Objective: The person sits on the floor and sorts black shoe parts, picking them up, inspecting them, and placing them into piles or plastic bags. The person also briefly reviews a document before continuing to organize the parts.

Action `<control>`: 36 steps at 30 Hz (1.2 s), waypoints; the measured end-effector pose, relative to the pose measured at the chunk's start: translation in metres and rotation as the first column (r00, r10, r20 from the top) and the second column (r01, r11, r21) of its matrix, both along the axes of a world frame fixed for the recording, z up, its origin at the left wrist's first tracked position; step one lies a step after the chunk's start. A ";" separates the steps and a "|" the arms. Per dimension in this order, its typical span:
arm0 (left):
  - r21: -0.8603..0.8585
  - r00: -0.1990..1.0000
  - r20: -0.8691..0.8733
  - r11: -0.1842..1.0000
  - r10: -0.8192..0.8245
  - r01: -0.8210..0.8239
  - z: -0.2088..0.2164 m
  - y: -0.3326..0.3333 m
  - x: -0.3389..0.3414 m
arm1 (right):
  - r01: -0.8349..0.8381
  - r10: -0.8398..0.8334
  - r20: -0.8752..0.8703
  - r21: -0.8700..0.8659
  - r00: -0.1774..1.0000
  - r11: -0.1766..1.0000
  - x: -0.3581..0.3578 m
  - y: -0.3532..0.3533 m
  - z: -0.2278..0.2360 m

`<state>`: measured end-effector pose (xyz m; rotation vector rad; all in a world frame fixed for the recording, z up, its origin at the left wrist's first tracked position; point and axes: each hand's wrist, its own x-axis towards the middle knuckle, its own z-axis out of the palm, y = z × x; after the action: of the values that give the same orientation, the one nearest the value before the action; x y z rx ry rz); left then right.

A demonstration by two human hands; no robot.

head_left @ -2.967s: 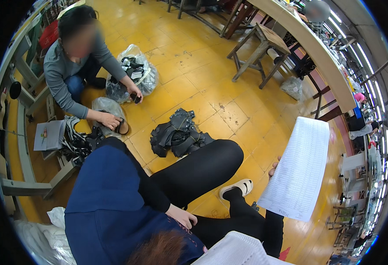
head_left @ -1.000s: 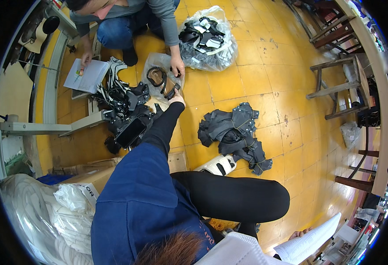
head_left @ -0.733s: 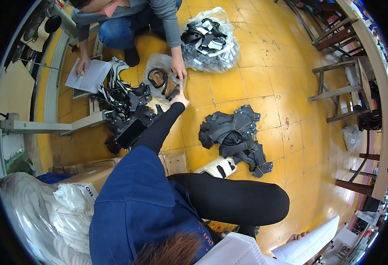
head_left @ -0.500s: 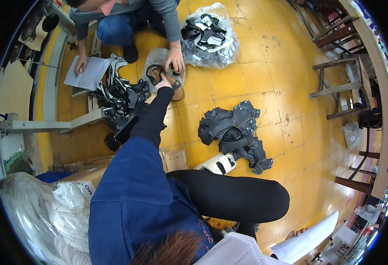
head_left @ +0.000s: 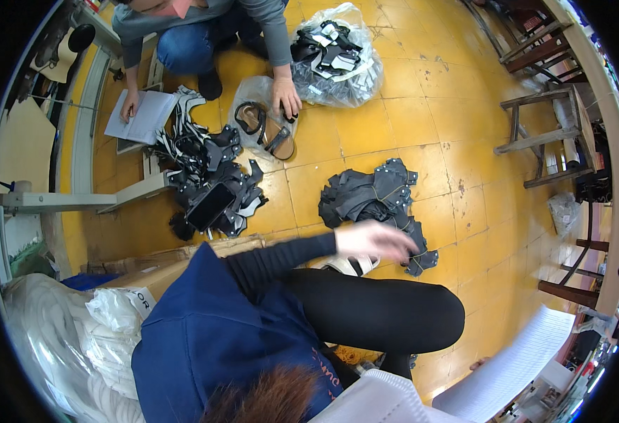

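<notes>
My left hand [head_left: 374,240], blurred by motion, reaches over the tied bundles of black strap pieces [head_left: 376,197] with its fingers stretched and nothing visible in them. Whether it touches the bundles, I cannot tell. At the lower right, my right hand [head_left: 478,364] grips the edge of the printed paper sheets [head_left: 514,374]; most of that hand is hidden behind them. A brown and black sandal [head_left: 277,138] lies on a clear plastic bag [head_left: 251,88], with a co-worker's hand [head_left: 286,97] at its side.
The crouching co-worker's other hand [head_left: 129,106] rests on an open notebook [head_left: 151,113]. Loose black straps [head_left: 214,158] lie beside it, a phone-like black slab [head_left: 211,206] on top. A plastic sack of cut pieces [head_left: 341,81] and a wooden stool [head_left: 542,137] stand around.
My left hand has left the sandal and swung back right over the strap bundles. The paper sheets in my right hand have risen and shifted right. The co-worker's hand has drawn slightly right.
</notes>
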<state>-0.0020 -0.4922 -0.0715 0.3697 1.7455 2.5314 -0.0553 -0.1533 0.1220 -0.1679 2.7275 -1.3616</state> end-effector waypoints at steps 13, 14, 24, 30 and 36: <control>0.205 0.949 0.073 0.936 -0.306 0.286 0.135 0.095 0.007 | -0.012 0.010 -0.041 -0.034 0.999 0.999 0.009 0.009 0.006; 0.226 0.928 0.057 0.910 -0.368 0.347 0.134 0.095 0.014 | 0.001 -0.002 -0.039 -0.042 0.999 0.999 0.010 0.008 0.006; -0.153 0.999 -0.020 0.987 0.048 -0.051 0.141 0.125 0.022 | 0.078 -0.085 -0.047 -0.136 0.995 0.988 0.008 0.009 0.010; -0.145 0.860 0.050 0.855 0.508 -0.497 0.081 0.084 -0.023 | 0.088 -0.096 -0.018 -0.255 0.995 0.963 0.008 0.011 0.019; -0.128 0.473 0.549 0.628 0.689 -0.767 -0.061 -0.027 -0.037 | 0.061 -0.070 -0.028 -0.245 0.997 0.968 0.008 0.011 0.018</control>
<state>-0.0394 -0.5188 -0.1323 -1.3152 1.6706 2.7723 -0.0470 -0.1418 0.1402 -0.1209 2.6062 -1.7274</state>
